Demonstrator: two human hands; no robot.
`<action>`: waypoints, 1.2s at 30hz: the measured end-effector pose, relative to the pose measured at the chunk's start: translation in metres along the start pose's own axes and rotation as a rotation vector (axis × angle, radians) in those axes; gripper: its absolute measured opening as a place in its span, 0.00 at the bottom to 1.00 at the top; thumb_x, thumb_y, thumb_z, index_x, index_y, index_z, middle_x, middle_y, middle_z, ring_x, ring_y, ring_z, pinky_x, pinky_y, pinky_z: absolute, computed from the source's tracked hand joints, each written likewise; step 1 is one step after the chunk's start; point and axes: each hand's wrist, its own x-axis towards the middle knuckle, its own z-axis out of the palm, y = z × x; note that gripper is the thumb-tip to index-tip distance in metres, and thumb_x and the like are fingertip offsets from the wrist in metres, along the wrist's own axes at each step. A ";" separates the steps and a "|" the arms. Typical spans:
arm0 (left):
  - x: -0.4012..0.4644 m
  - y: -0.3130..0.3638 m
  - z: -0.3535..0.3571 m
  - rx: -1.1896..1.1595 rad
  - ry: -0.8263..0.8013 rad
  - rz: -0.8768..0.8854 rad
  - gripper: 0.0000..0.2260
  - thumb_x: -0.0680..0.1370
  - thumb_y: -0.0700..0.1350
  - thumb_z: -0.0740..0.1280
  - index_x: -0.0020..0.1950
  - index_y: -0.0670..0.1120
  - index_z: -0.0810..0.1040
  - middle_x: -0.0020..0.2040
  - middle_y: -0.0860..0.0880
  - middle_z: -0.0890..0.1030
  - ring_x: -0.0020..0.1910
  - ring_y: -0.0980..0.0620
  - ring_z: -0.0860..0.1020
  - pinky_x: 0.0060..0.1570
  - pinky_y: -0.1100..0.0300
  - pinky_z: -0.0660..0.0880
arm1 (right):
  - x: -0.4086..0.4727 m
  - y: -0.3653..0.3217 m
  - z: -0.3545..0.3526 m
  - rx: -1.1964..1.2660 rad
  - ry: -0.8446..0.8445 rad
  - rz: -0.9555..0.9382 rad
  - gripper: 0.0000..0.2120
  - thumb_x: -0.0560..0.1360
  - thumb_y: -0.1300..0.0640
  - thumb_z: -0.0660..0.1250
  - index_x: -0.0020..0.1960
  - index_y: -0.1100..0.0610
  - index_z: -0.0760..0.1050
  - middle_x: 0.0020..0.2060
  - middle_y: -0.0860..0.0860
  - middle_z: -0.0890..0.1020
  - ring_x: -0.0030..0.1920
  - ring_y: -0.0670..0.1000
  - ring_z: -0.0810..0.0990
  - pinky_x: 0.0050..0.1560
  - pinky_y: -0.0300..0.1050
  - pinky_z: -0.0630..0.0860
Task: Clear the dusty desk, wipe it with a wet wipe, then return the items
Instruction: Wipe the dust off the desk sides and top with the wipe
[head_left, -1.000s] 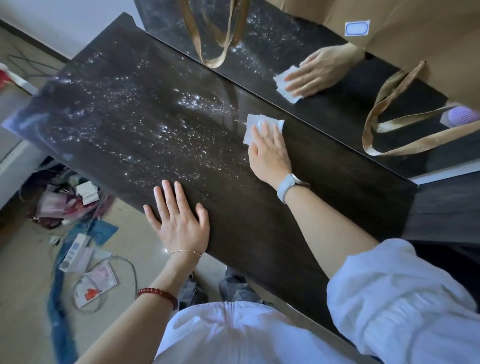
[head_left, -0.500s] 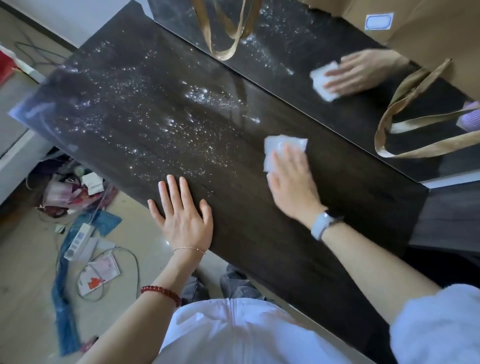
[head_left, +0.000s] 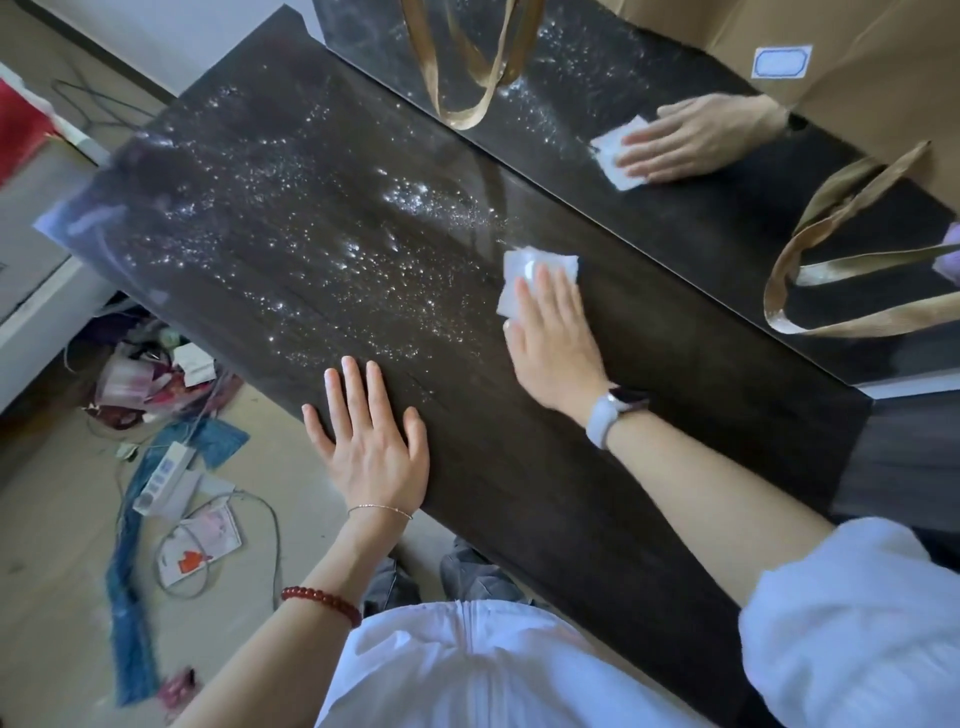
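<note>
Right hand (head_left: 553, 338) lay flat on the dark counter (head_left: 519, 493), fingers straight and together, palm down. It pressed a white wet wipe (head_left: 524, 275) against the surface; no curled grip on it, the wipe pinned under the fingertips, its far and left parts showing beyond them. The wipe sat near the back edge of the counter, just short of the mirror (head_left: 727, 218) that stood along that edge.

Left hand (head_left: 371, 441) was open and empty, fingers spread, resting flat at the front edge of the counter, with the wrist hanging over the edge.

White dust specks (head_left: 311, 249) covered the counter to the left of the wipe, reaching toward the far left corner. The surface to the right of the right hand and toward the near right end looked dark and free of specks. No objects stood on the counter, so both hands had open surface on all sides.

The mirror showed a reflection of the hand and wipe, plus gold bag handles (head_left: 831, 291) and a cardboard box (head_left: 857, 78).

On the floor (head_left: 52, 519) to the left, off the counter, lay a power strip (head_left: 166, 480), cables, papers and a blue cloth, close together.
</note>
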 end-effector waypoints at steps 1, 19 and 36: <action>0.000 -0.001 0.000 -0.010 0.002 0.004 0.27 0.75 0.53 0.46 0.73 0.44 0.58 0.75 0.44 0.55 0.75 0.47 0.50 0.70 0.48 0.38 | -0.024 -0.017 0.004 0.002 -0.005 -0.175 0.26 0.78 0.52 0.50 0.69 0.67 0.62 0.69 0.67 0.63 0.70 0.67 0.59 0.72 0.59 0.50; 0.006 -0.024 -0.009 -0.180 0.139 -0.004 0.25 0.77 0.47 0.47 0.72 0.39 0.57 0.74 0.44 0.50 0.73 0.46 0.47 0.71 0.54 0.36 | -0.031 -0.036 0.005 -0.013 -0.154 -0.686 0.23 0.79 0.53 0.48 0.69 0.64 0.64 0.69 0.62 0.66 0.70 0.63 0.61 0.71 0.57 0.56; 0.030 -0.045 -0.010 -0.296 0.003 -0.304 0.30 0.75 0.51 0.47 0.74 0.41 0.43 0.76 0.44 0.41 0.75 0.46 0.41 0.72 0.45 0.40 | -0.030 -0.054 0.004 -0.015 -0.182 -0.762 0.23 0.78 0.54 0.50 0.67 0.64 0.67 0.67 0.61 0.70 0.68 0.61 0.67 0.68 0.55 0.57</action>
